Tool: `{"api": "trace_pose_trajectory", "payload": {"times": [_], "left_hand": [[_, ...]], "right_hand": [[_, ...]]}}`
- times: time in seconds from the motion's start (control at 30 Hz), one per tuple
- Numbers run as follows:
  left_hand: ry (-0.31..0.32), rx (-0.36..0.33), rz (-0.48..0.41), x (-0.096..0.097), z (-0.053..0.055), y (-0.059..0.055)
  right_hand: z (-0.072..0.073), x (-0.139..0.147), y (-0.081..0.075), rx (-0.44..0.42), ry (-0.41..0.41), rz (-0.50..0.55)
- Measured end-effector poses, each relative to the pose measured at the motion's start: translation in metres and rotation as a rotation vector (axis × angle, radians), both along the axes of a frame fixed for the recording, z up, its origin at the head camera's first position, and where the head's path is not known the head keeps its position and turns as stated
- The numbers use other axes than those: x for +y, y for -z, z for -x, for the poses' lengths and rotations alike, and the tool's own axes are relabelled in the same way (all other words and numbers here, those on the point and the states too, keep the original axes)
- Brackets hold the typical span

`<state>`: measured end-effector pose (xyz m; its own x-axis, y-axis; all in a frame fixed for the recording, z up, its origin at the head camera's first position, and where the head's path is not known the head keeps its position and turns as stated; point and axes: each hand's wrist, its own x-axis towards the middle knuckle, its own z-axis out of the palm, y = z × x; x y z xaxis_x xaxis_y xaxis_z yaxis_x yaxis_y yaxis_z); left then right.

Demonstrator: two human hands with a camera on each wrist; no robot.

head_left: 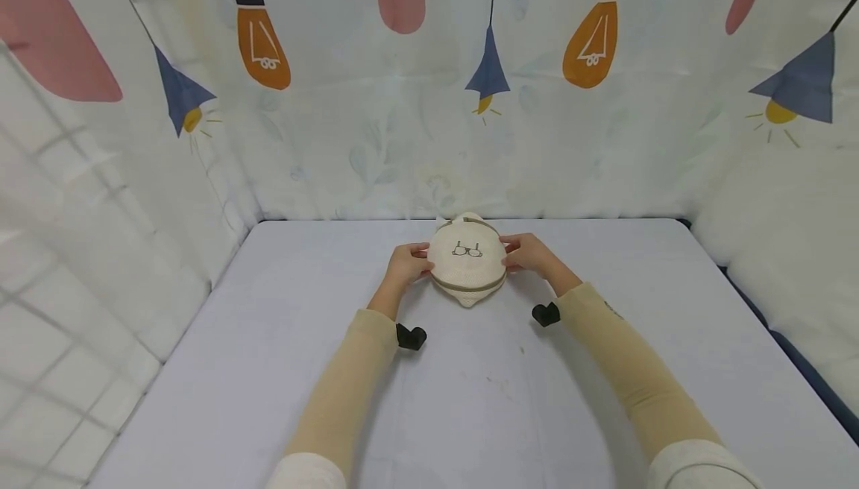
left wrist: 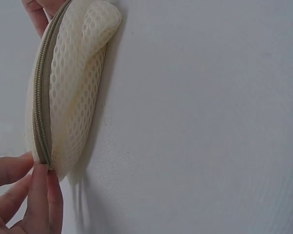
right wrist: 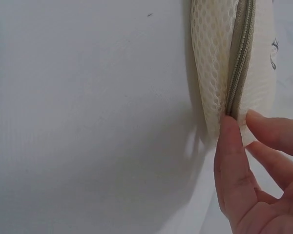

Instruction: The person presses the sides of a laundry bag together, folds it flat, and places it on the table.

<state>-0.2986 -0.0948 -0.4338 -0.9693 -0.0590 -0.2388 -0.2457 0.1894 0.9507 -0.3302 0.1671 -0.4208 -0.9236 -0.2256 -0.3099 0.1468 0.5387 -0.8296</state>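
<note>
While the left hand [head_left: 406, 265] and right hand [head_left: 535, 254] pinch opposite sides of the mesh bag [head_left: 467, 269] near the middle of the table's [head_left: 282, 340] far edge, light, even pressure should keep its zipper [left wrist: 37, 97] unstrained

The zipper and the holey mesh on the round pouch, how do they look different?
The zipper is brownish; the holey mesh is cream. The zipper is a narrow strip with tiny teeth, while the mesh is wider and full of little holes. The zipper makes a smooth curve; the mesh has a puffy fold. Both are parts of the round pouch.
</note>
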Motion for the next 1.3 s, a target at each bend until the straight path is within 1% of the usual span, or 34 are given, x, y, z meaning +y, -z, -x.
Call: {"api": "trace_pose_trajectory", "payload": {"times": [0.17,0.23,0.33,0.53,0.6,0.73,0.87,0.97,1.07,1.2,1.3], "left_hand": [[0.027,0.015,0.027,-0.003,0.000,-0.001],[0.041,0.025,0.056,-0.004,0.000,-0.002],[0.076,0.035,0.111,-0.006,-0.001,-0.004],[0.173,0.042,0.306,-0.008,-0.003,-0.006],[0.198,0.046,0.365,-0.009,-0.003,-0.007],[0.222,0.064,0.413,-0.010,-0.004,-0.005],[0.262,0.116,0.478,-0.012,-0.004,-0.002],[0.313,0.173,0.575,-0.013,-0.005,0.000],[0.372,0.243,0.686,-0.013,-0.006,0.000],[0.444,0.345,0.830,-0.010,-0.006,0.000],[0.473,0.396,0.907,-0.009,-0.007,0.000]], "right_hand": [[-0.001,0.002,0.001,0.027,-0.003,-0.021],[-0.001,0.002,0.001,0.041,-0.013,-0.046],[-0.002,0.003,0.000,0.073,-0.051,-0.100],[-0.005,0.005,-0.004,0.176,-0.164,-0.225],[-0.006,0.006,-0.004,0.211,-0.189,-0.263],[-0.008,0.007,-0.003,0.266,-0.218,-0.304],[-0.011,0.005,-0.002,0.322,-0.255,-0.350],[-0.015,0.003,-0.002,0.391,-0.291,-0.412],[-0.018,0.001,-0.001,0.447,-0.318,-0.444],[-0.020,-0.002,-0.001,0.511,-0.385,-0.442],[-0.021,-0.006,-0.002,0.554,-0.434,-0.436]]}}
